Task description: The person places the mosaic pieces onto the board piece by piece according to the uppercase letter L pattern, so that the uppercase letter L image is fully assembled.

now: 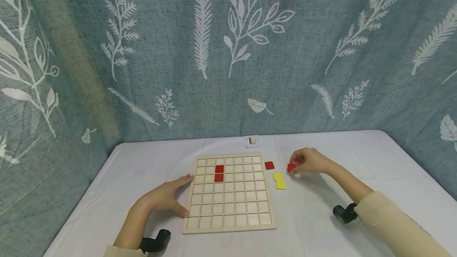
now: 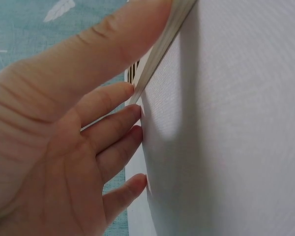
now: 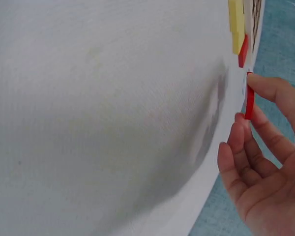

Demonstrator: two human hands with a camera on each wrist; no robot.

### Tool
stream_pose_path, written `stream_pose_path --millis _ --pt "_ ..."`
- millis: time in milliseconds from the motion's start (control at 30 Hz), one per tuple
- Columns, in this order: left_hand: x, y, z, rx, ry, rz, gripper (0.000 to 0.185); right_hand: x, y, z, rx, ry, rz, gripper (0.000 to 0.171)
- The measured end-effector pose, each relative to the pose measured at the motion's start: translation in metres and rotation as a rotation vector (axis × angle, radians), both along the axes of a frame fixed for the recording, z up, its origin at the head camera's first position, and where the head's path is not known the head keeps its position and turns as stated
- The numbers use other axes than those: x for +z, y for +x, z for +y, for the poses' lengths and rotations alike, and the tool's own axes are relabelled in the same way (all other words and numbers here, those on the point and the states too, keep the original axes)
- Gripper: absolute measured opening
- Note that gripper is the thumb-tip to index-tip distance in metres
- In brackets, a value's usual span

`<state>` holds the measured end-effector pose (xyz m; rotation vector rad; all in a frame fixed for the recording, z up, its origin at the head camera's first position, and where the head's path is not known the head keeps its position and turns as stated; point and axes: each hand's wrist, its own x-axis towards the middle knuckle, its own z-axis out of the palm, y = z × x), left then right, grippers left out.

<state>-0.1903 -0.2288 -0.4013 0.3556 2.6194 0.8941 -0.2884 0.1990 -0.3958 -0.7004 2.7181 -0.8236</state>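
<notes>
My right hand [image 1: 309,161] pinches a red square tile [image 3: 250,96] between thumb and fingertips, to the right of the board. My left hand [image 1: 165,196] rests at the left edge of the wooden grid board [image 1: 228,229], its thumb and fingers spread and touching the rim. Two red tiles [image 1: 219,173] sit in neighbouring cells of one column in the board's upper part. Outside the board's right edge lie another red tile [image 1: 269,165] and two yellow tiles [image 1: 281,185], whose corners meet. In the left wrist view, the fingers [image 2: 113,130] reach the board's side.
A small printed grid card [image 1: 252,141] with coloured squares lies behind the board. The white-covered table [image 1: 143,158] ends at a blue-green leaf-patterned curtain [image 1: 214,102] at the back and sides. Black devices [image 1: 344,213] are strapped at both wrists.
</notes>
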Motion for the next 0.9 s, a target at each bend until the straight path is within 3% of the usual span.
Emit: stream_pose_path --millis 300,533,900 --pt "0.002 0.001 0.0 0.007 0.018 -0.01 0.103 0.001 0.002 0.003 0.001 -0.031 0.0 0.021" --pt "0.003 0.001 0.001 0.004 0.009 -0.001 0.103 0.0 0.003 -0.001 0.004 -0.059 -0.052 0.021" --pt "0.003 0.0 0.001 0.006 0.0 0.001 0.103 0.009 0.013 -0.028 0.117 -0.079 -0.035 0.02"
